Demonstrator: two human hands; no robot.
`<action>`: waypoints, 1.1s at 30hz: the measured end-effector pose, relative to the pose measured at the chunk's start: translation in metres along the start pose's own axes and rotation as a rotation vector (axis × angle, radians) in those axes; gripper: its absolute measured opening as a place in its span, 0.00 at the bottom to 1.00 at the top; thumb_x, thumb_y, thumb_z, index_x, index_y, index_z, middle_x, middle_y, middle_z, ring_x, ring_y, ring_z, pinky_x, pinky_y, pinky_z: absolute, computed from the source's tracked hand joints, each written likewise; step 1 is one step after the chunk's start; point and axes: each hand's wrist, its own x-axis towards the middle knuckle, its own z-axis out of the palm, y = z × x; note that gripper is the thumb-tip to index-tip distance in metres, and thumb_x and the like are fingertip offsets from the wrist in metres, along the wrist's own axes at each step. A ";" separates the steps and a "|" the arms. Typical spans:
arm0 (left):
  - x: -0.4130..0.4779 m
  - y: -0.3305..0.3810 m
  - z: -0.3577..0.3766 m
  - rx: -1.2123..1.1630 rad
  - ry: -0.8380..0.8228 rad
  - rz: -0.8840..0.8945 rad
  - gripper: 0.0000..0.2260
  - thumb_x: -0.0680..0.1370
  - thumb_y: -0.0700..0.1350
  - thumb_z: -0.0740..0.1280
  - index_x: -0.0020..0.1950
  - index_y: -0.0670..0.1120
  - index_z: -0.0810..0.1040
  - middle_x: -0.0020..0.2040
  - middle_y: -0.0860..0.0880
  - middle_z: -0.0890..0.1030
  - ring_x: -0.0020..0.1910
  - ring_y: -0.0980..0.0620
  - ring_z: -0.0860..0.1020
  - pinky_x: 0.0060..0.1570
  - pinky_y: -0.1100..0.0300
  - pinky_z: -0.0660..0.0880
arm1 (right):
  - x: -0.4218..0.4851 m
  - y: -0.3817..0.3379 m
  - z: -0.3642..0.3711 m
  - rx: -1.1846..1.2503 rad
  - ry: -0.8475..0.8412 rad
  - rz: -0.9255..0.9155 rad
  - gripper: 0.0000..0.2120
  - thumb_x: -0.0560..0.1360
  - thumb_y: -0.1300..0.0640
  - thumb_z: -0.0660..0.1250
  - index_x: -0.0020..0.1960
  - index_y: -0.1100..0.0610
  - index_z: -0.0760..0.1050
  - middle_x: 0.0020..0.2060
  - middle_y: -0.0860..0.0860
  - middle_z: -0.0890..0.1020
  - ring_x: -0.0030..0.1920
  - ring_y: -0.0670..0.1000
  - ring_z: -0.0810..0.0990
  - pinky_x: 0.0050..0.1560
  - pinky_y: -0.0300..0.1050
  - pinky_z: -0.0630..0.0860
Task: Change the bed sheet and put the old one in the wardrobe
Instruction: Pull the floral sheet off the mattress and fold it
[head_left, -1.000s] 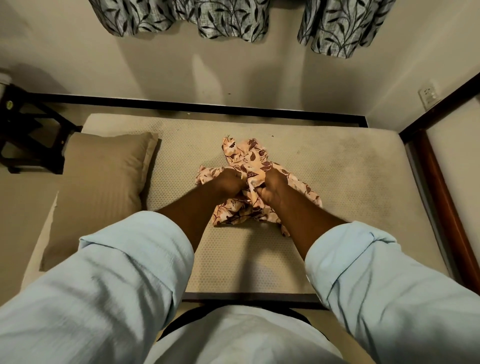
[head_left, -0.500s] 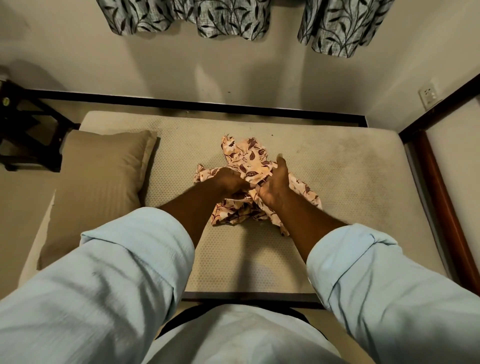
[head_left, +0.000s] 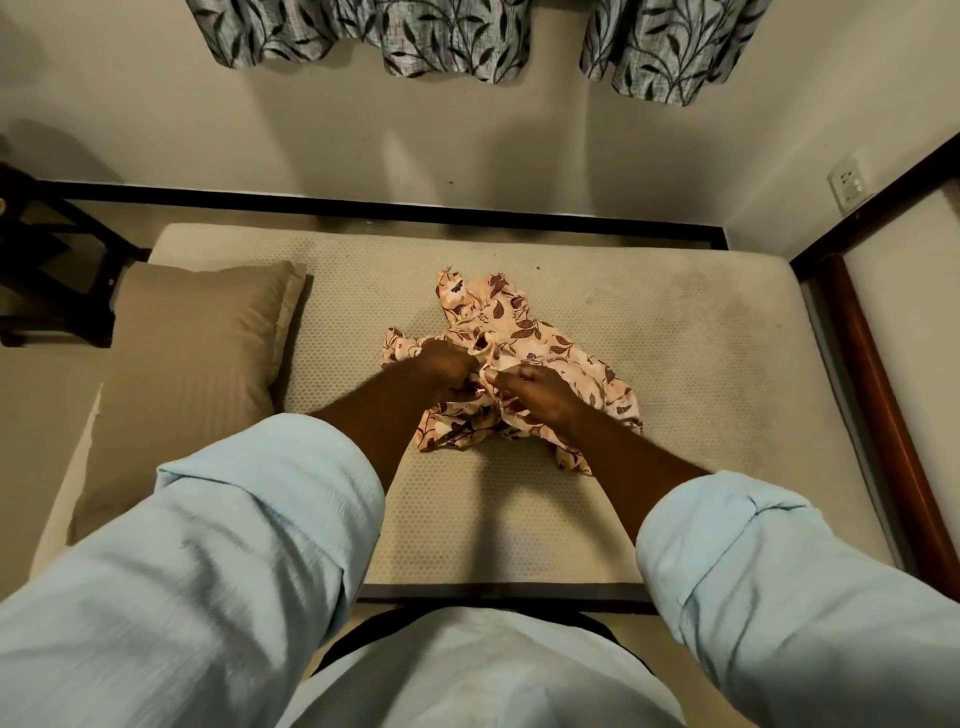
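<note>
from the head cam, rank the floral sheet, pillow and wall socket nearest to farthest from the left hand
1. floral sheet: gripped by the left hand, in the middle of the mattress.
2. pillow: on the mattress, off to the left.
3. wall socket: up on the wall in the far right corner.

Count of items, placed by reference to the mattress (head_left: 675, 364) (one).

- Pillow (head_left: 192, 374): one, on the mattress's left end.
- Floral sheet (head_left: 509, 322): one, crumpled, at the mattress's middle.
- Hands: two, left hand (head_left: 447, 371) and right hand (head_left: 535, 395), both at the sheet over the mattress's middle.
- Rolled sleeves: two, left sleeve (head_left: 234, 545) and right sleeve (head_left: 753, 571), over the mattress's near edge.
- Curtains: two, wider curtain panel (head_left: 363, 31) and narrower curtain panel (head_left: 670, 47), above the mattress's far edge.
- Wall socket (head_left: 847, 182): one, beyond the mattress's far right corner.
- Dark stand (head_left: 47, 270): one, off the mattress's left end.
</note>
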 end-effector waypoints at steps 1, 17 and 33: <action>0.000 0.000 0.001 0.003 0.003 -0.001 0.05 0.80 0.35 0.68 0.44 0.38 0.77 0.39 0.42 0.79 0.36 0.49 0.79 0.37 0.55 0.81 | 0.000 0.000 0.001 0.007 0.015 -0.022 0.21 0.77 0.42 0.72 0.58 0.58 0.82 0.48 0.52 0.85 0.43 0.47 0.81 0.38 0.40 0.74; 0.000 -0.005 0.000 -0.076 -0.083 -0.045 0.03 0.80 0.38 0.69 0.49 0.38 0.78 0.43 0.42 0.80 0.39 0.47 0.81 0.48 0.52 0.83 | 0.035 0.015 0.001 -0.101 0.151 -0.180 0.06 0.76 0.56 0.74 0.50 0.58 0.82 0.41 0.54 0.85 0.40 0.51 0.81 0.47 0.53 0.80; 0.001 -0.002 0.001 -0.017 0.019 -0.083 0.04 0.80 0.35 0.65 0.45 0.37 0.75 0.37 0.41 0.77 0.35 0.47 0.80 0.41 0.55 0.83 | 0.011 -0.015 0.014 -0.396 0.204 -0.449 0.06 0.68 0.60 0.77 0.45 0.56 0.85 0.37 0.47 0.85 0.37 0.43 0.82 0.39 0.35 0.76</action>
